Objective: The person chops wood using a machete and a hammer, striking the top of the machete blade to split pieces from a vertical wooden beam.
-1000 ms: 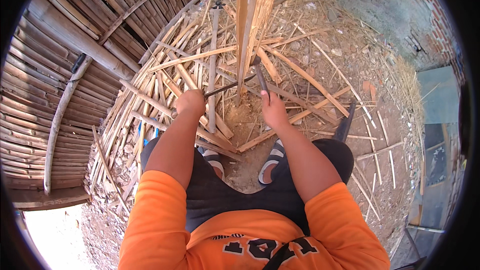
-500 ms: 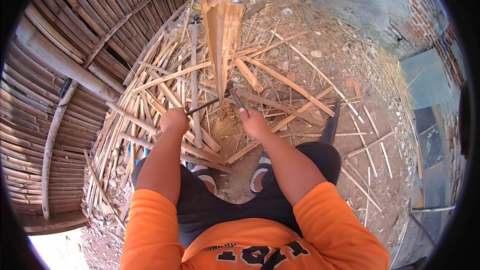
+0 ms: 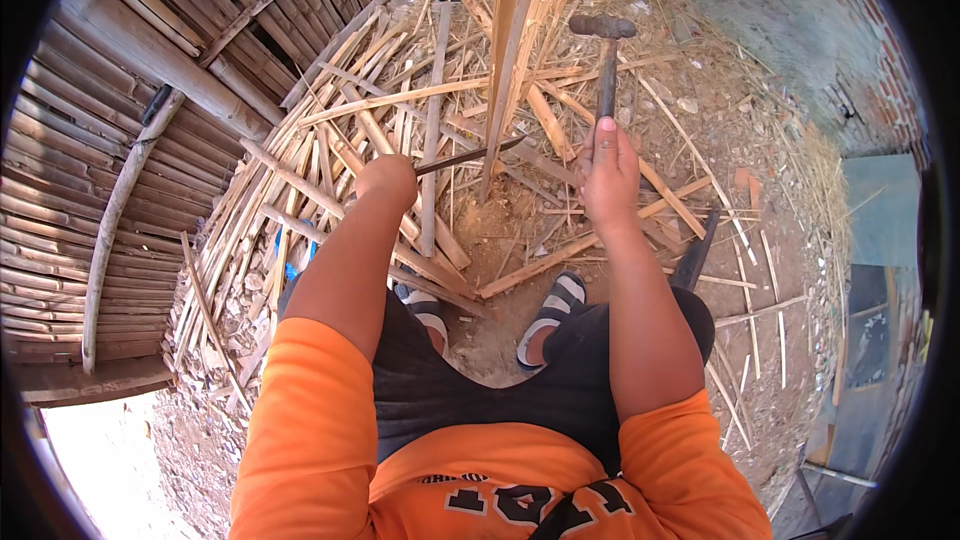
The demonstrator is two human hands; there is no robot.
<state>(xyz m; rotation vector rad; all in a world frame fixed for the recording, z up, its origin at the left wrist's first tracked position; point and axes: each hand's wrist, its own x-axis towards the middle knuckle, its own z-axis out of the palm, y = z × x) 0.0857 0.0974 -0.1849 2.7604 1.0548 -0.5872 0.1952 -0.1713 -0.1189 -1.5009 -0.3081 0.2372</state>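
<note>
My left hand [image 3: 387,183] is closed around the near end of a long dark metal blade [image 3: 465,155], whose far part crosses the base of an upright split piece of wood [image 3: 528,40]. The wood stands on the ground in front of me, its top cut off by the upper edge, with a long split between its sections. To its right, my right hand [image 3: 610,172] grips a hammer [image 3: 606,60] by the handle. The hammer is raised, its rusty head apart from both blade and wood.
Split wood strips [image 3: 330,155] lie heaped on the left, beside a bamboo wall [image 3: 110,190]. More sticks [image 3: 560,270] cross the dirt ahead and to the right. A brick wall [image 3: 780,0] and grey-green panels [image 3: 882,210] bound the right side. My sandalled feet [image 3: 553,315] are close by.
My right hand has lifted the hammer up and away from the blade. My left hand still holds the blade at the wood. The whole view has shifted, moving the wood rightward.
</note>
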